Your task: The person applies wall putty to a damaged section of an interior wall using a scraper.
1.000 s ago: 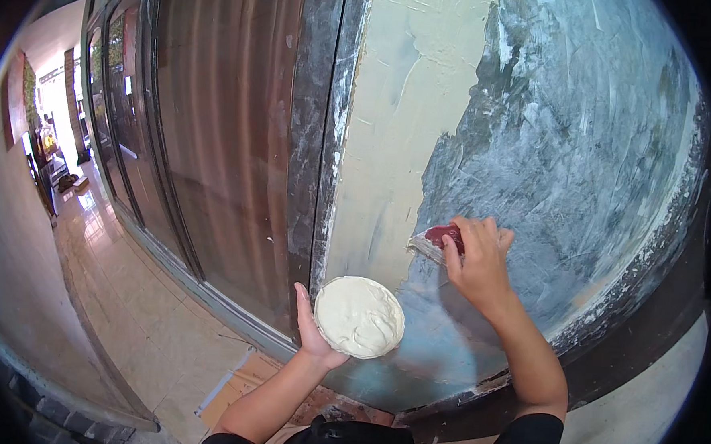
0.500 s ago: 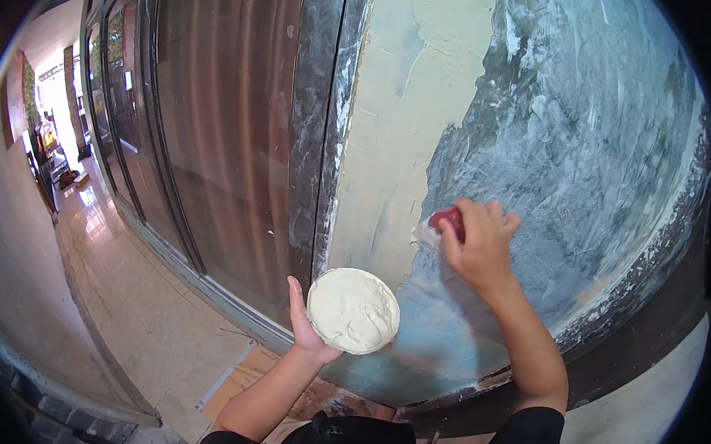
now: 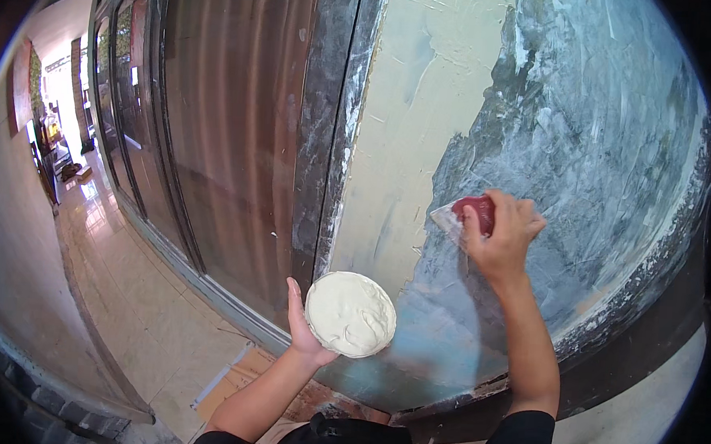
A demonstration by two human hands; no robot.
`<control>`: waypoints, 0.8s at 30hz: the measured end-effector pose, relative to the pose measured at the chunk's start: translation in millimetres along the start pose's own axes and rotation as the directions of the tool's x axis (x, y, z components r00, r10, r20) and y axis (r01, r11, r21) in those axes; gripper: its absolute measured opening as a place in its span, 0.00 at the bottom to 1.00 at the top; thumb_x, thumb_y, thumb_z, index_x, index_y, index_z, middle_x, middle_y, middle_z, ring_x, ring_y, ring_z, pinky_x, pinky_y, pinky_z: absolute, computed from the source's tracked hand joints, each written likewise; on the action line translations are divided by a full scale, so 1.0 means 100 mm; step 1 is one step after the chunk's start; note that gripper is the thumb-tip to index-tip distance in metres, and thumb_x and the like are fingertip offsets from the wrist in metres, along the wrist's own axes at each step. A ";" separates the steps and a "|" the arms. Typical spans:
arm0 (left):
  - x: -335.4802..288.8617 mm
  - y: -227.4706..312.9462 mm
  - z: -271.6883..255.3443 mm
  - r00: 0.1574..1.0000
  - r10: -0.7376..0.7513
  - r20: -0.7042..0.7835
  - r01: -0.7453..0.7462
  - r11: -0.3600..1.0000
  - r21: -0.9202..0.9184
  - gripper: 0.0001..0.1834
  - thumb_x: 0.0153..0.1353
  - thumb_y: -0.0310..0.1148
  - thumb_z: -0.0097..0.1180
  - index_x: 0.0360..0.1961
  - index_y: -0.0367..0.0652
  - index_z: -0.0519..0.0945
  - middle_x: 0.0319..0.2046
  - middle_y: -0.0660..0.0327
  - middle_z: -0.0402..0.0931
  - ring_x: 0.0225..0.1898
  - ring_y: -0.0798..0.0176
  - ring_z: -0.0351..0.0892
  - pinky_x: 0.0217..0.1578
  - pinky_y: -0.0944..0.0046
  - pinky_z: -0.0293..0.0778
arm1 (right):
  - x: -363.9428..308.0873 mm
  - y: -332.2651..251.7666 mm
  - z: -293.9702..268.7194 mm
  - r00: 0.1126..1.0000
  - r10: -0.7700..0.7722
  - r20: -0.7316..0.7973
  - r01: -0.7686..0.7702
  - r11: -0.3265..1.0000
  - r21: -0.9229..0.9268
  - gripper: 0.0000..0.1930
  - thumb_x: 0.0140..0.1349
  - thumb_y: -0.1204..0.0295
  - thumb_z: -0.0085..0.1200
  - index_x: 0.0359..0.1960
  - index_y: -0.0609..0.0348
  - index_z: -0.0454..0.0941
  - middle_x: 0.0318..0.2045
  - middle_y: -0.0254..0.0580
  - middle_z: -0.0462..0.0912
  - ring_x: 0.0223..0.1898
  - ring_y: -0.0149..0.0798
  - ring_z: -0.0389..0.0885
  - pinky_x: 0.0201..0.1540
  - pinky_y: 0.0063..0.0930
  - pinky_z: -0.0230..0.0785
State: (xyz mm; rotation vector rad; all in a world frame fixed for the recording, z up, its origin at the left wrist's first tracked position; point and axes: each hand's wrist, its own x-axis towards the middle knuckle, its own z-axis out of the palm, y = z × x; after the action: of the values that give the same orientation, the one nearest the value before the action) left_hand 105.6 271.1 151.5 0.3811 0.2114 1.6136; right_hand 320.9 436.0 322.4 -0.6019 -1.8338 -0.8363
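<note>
My left hand (image 3: 308, 332) is wrapped round the side and underside of a round tub of cream putty (image 3: 351, 314), its surface smeared and ridged. The thumb stands up along the tub's left rim. In my right hand (image 3: 503, 238) is a putty knife (image 3: 475, 216) with a dark red grip and a pale, putty-smeared blade angled to the upper left. The blade is close to the wall; whether it touches I cannot tell. A strip of fresh cream putty (image 3: 399, 160) with a ragged right edge covers the wall left of the knife. Bare grey-blue wall (image 3: 583, 170) spreads to the right.
A dark, white-spotted frame (image 3: 322, 124) borders the putty strip, with a glass panel and brown curtain (image 3: 232, 127) beyond it. A tiled walkway (image 3: 127, 282) runs away at left, beside a low wall (image 3: 17, 228). Flattened cardboard (image 3: 239, 377) lies on the floor below.
My right hand has moved slightly right and up with the putty knife, off the putty's ragged edge. The blade now shows more fully. The left hand and tub have stayed nearly in place.
</note>
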 end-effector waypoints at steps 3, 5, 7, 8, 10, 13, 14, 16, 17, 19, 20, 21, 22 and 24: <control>-0.04 0.03 0.02 0.999 0.018 -0.046 -0.016 0.999 0.039 0.63 0.60 0.86 0.28 0.73 0.36 0.66 0.70 0.43 0.68 0.69 0.38 0.70 0.69 0.36 0.67 | -0.13 -0.02 -0.01 0.999 -0.006 0.034 0.004 0.999 0.049 0.17 0.57 0.61 0.67 0.45 0.50 0.81 0.36 0.32 0.80 0.40 0.42 0.73 0.49 0.48 0.51; -0.04 0.05 -0.04 0.999 0.018 -0.026 -0.018 1.000 0.020 0.63 0.60 0.86 0.28 0.73 0.36 0.66 0.70 0.43 0.68 0.69 0.38 0.71 0.69 0.36 0.67 | -0.37 -0.10 0.06 0.996 -0.058 0.072 0.054 0.997 0.046 0.17 0.57 0.60 0.67 0.45 0.50 0.81 0.37 0.31 0.81 0.41 0.41 0.73 0.48 0.48 0.51; -0.03 0.04 -0.06 1.000 0.020 -0.009 -0.020 1.000 0.005 0.63 0.60 0.86 0.28 0.73 0.36 0.66 0.70 0.43 0.68 0.69 0.38 0.71 0.68 0.36 0.67 | -0.52 -0.20 0.13 0.964 -0.118 0.240 0.115 0.993 0.026 0.17 0.57 0.59 0.67 0.46 0.50 0.81 0.37 0.31 0.81 0.41 0.41 0.73 0.49 0.49 0.51; -0.02 0.04 -0.06 0.999 0.030 -0.019 -0.029 0.999 0.018 0.63 0.60 0.86 0.28 0.73 0.36 0.67 0.70 0.42 0.68 0.69 0.37 0.71 0.68 0.35 0.67 | -0.49 -0.19 0.16 0.970 -0.136 0.201 0.139 0.990 -0.003 0.17 0.57 0.59 0.66 0.46 0.49 0.81 0.37 0.31 0.80 0.41 0.41 0.72 0.49 0.49 0.51; -0.03 0.03 -0.04 0.999 0.039 -0.030 -0.038 0.999 0.032 0.63 0.59 0.86 0.29 0.73 0.37 0.67 0.70 0.42 0.68 0.69 0.37 0.71 0.68 0.34 0.67 | -0.28 -0.09 0.15 0.986 -0.104 0.128 0.107 0.994 -0.019 0.17 0.58 0.58 0.66 0.46 0.49 0.81 0.37 0.31 0.80 0.41 0.41 0.72 0.49 0.48 0.51; -0.08 0.04 0.02 0.998 0.041 -0.047 -0.039 0.999 0.038 0.63 0.60 0.86 0.28 0.73 0.36 0.66 0.70 0.42 0.68 0.69 0.38 0.71 0.68 0.36 0.68 | -0.01 0.02 0.04 1.000 -0.015 0.002 0.015 1.000 -0.025 0.17 0.59 0.59 0.66 0.47 0.50 0.80 0.37 0.31 0.80 0.41 0.41 0.72 0.50 0.47 0.50; -0.10 0.04 0.03 0.998 0.048 -0.047 -0.046 0.998 0.037 0.63 0.60 0.86 0.28 0.73 0.36 0.66 0.70 0.42 0.68 0.69 0.38 0.71 0.68 0.36 0.68 | 0.02 0.05 0.01 0.999 -0.008 -0.039 0.007 1.000 -0.025 0.17 0.59 0.59 0.66 0.47 0.50 0.80 0.37 0.31 0.80 0.41 0.41 0.72 0.50 0.46 0.50; -0.12 0.05 0.03 0.997 0.058 -0.048 -0.056 0.998 0.035 0.63 0.60 0.86 0.28 0.73 0.36 0.66 0.70 0.42 0.68 0.69 0.38 0.71 0.68 0.36 0.68 | -0.03 0.00 -0.01 0.999 -0.015 -0.051 0.015 1.000 0.007 0.16 0.59 0.58 0.66 0.45 0.49 0.81 0.35 0.31 0.79 0.39 0.41 0.72 0.49 0.47 0.50; -0.13 0.06 0.01 0.997 0.063 -0.041 -0.062 0.998 0.021 0.63 0.60 0.86 0.28 0.73 0.35 0.66 0.70 0.42 0.68 0.69 0.38 0.71 0.68 0.36 0.68 | -0.15 -0.07 0.00 0.999 -0.017 -0.050 0.017 1.000 0.009 0.16 0.59 0.58 0.66 0.45 0.49 0.81 0.35 0.31 0.79 0.39 0.41 0.72 0.49 0.47 0.50; -0.14 0.06 -0.02 0.997 0.070 -0.035 -0.070 0.998 0.006 0.63 0.60 0.86 0.28 0.73 0.35 0.66 0.70 0.42 0.68 0.68 0.38 0.71 0.68 0.36 0.68 | -0.46 -0.21 0.08 0.981 -0.069 0.181 0.055 0.995 0.078 0.15 0.60 0.58 0.65 0.44 0.49 0.81 0.34 0.30 0.78 0.39 0.41 0.72 0.48 0.47 0.50; -0.15 0.07 -0.04 0.997 0.065 -0.047 -0.065 0.998 0.009 0.63 0.60 0.86 0.28 0.72 0.35 0.66 0.69 0.42 0.69 0.68 0.38 0.71 0.68 0.36 0.68 | -0.55 -0.22 0.11 0.981 -0.069 0.180 0.056 0.996 0.075 0.15 0.60 0.58 0.65 0.44 0.49 0.81 0.34 0.30 0.78 0.39 0.41 0.72 0.48 0.47 0.50; -0.14 0.06 -0.05 0.996 0.060 -0.058 -0.059 0.998 0.014 0.63 0.60 0.86 0.29 0.72 0.35 0.67 0.69 0.42 0.69 0.68 0.38 0.71 0.68 0.36 0.68 | -0.62 -0.23 0.14 0.970 -0.119 0.210 0.112 0.993 0.048 0.15 0.60 0.58 0.65 0.44 0.48 0.81 0.33 0.30 0.77 0.39 0.41 0.72 0.47 0.47 0.50; -0.13 0.06 -0.09 0.997 0.071 -0.042 -0.070 0.997 0.012 0.63 0.60 0.85 0.29 0.72 0.35 0.67 0.69 0.42 0.69 0.68 0.38 0.72 0.67 0.36 0.69 | -0.63 -0.25 0.15 0.957 -0.167 0.237 0.166 0.986 0.024 0.14 0.60 0.58 0.64 0.44 0.48 0.81 0.33 0.30 0.77 0.39 0.41 0.72 0.47 0.48 0.51; -0.11 0.07 -0.11 0.997 0.071 -0.036 -0.070 0.997 0.012 0.63 0.60 0.85 0.30 0.72 0.35 0.67 0.69 0.43 0.69 0.68 0.38 0.72 0.67 0.37 0.69 | -0.44 -0.16 0.16 0.973 -0.135 0.188 0.139 0.990 -0.013 0.15 0.60 0.58 0.65 0.44 0.48 0.81 0.33 0.30 0.78 0.39 0.41 0.72 0.47 0.47 0.51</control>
State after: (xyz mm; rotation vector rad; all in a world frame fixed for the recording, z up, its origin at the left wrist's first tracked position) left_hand 95.4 260.8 142.3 0.3711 0.2367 1.6903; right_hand 317.1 436.6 273.4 -0.5917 -2.0568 -0.9220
